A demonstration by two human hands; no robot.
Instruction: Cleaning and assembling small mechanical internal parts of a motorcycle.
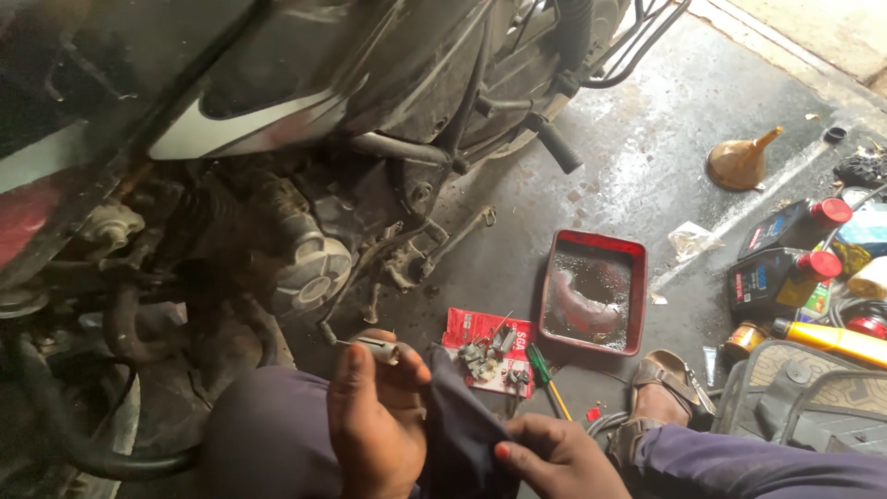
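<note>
A small metal spark plug [377, 348] is pinched in the fingers of the left hand [370, 416] near the motorcycle engine [305, 268], a dark cloth [457, 425] is gripped by the right hand [550, 457], and the wiping looks only half done, with small parts [490, 356] left on the floor.

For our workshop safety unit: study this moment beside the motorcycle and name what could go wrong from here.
1. The red tray of liquid sits open by the sandalled foot; a nudge could spill it.
2. Small metal parts lie loose on a red packet on the floor and could scatter.
3. The left hand pinches a small metal part while the right hand holds a dark cloth; it might slip.
</note>
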